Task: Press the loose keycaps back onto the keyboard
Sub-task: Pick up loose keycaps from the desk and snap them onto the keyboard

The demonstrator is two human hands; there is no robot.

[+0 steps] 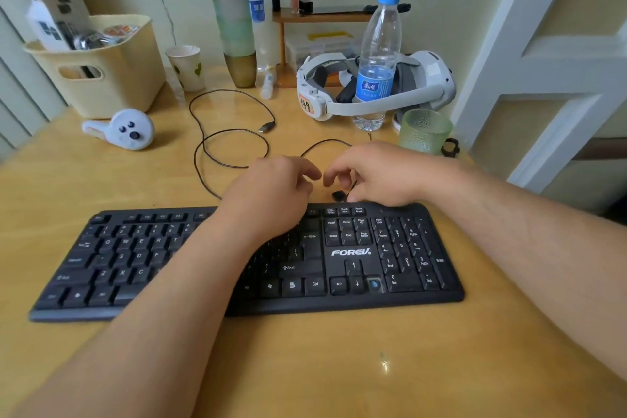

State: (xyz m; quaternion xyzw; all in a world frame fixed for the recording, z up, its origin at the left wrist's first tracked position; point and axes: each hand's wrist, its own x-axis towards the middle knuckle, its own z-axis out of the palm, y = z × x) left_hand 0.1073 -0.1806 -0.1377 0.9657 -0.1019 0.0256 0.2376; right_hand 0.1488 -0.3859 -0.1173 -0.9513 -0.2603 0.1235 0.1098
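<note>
a small loose black plastic keycap (338, 195) is shown lying on the yellow wooden desk (101, 187), just behind the rear edge of the black full-size plastic keyboard (400, 261), near the scroll-lock row. the keycap is judged to be very light, rigid and smooth, so it is likely to skid or flip if nudged; it is best pinched by two opposite side walls, legend face up. an open socket (374, 283) is seen beside the down-arrow key. the right hand (383, 173) hovers over the keycap with fingers curled loosely, holding nothing visible. the left hand (274, 190) is curled likewise; whether anything is pinched in it cannot be told.
</note>
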